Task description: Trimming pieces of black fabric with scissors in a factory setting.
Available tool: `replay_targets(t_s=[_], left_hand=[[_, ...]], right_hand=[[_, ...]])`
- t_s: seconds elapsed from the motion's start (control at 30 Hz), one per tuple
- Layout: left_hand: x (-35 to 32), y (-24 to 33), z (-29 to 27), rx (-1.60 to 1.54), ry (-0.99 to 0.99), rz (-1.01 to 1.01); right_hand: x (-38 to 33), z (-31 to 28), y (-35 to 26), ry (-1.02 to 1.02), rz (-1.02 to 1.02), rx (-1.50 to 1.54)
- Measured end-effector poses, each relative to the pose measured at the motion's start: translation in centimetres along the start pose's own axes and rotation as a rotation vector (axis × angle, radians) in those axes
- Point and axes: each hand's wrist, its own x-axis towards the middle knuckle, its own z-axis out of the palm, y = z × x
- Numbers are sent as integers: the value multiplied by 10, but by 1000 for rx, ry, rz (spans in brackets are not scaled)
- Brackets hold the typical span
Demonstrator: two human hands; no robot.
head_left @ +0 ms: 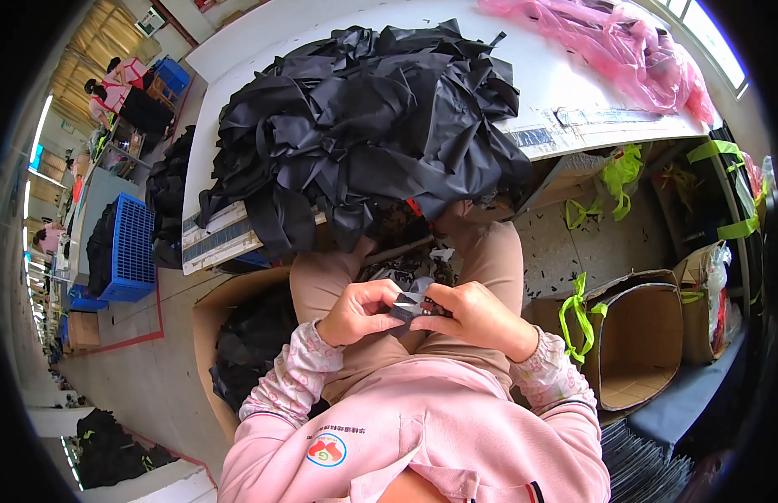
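Wears a pink polo shirt (506, 427) nearest the camera, with patterned sleeve covers (288, 373) at the forearms. Pinches a small black-and-grey piece (405, 308) between thumb and fingers of both left hand (361, 313) and right hand (479, 316), above the lap of tan trousers (494, 260); cannot tell its exact kind. Faces heaped black fabric (372, 126) on a white table (238, 63), beside a cardboard box (202, 339) of black pieces (250, 344).
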Motion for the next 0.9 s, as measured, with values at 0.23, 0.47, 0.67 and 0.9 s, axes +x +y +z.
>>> replay_targets(t_s=[0.23, 0.47, 0.67, 0.9], left_hand=[[-1, 0, 1, 13, -32, 22], [0, 1, -7, 30, -109, -73], [8, 10, -15, -32, -245, -143], [18, 19, -25, -55, -452, -258]], right_hand=[[-2, 0, 2, -31, 22, 20], [-6, -2, 5, -48, 12, 27], [-9, -4, 4, -85, 5, 16], [-10, -8, 6, -207, -17, 73]])
